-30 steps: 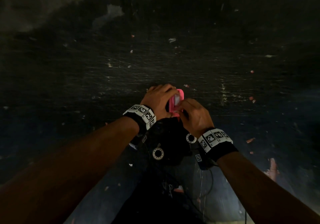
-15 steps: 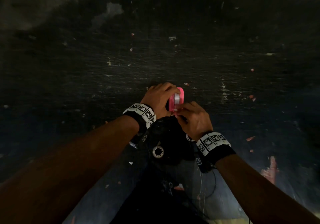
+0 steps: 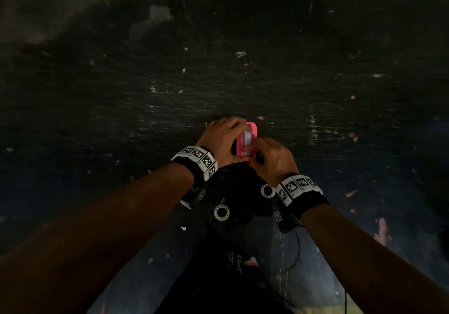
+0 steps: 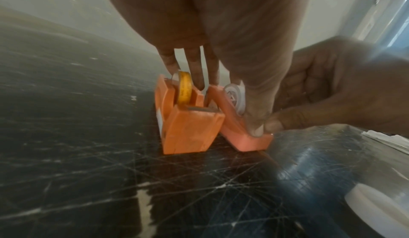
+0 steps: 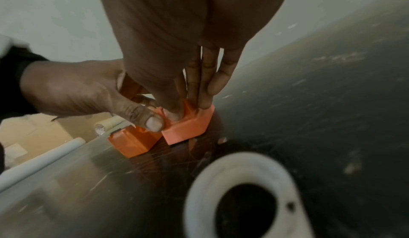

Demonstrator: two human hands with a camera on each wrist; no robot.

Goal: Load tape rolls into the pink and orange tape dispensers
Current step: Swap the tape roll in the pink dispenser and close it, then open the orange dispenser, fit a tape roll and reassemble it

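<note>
Black, scratched desk [image 3: 121, 109], matte, flecked with pale scraps. On it, side by side and touching: orange tape dispenser [image 4: 188, 130], blocky plastic, yellow tape roll [image 4: 185, 91] seated upright in its slot; pink tape dispenser [image 3: 247, 142], smooth curved plastic, white tape roll [image 4: 238, 98] in its cradle. My left hand [image 3: 222, 138] grips the pink body, fingers curled over it. My right hand [image 3: 273, 158] pinches its front end, thumb against fingertips.

Pink dispenser [image 4: 241, 130] upright, holding a white roll [image 4: 235, 98]; orange dispenser [image 4: 188, 130] touching beside it, holding a yellow roll [image 4: 184, 89].
</note>
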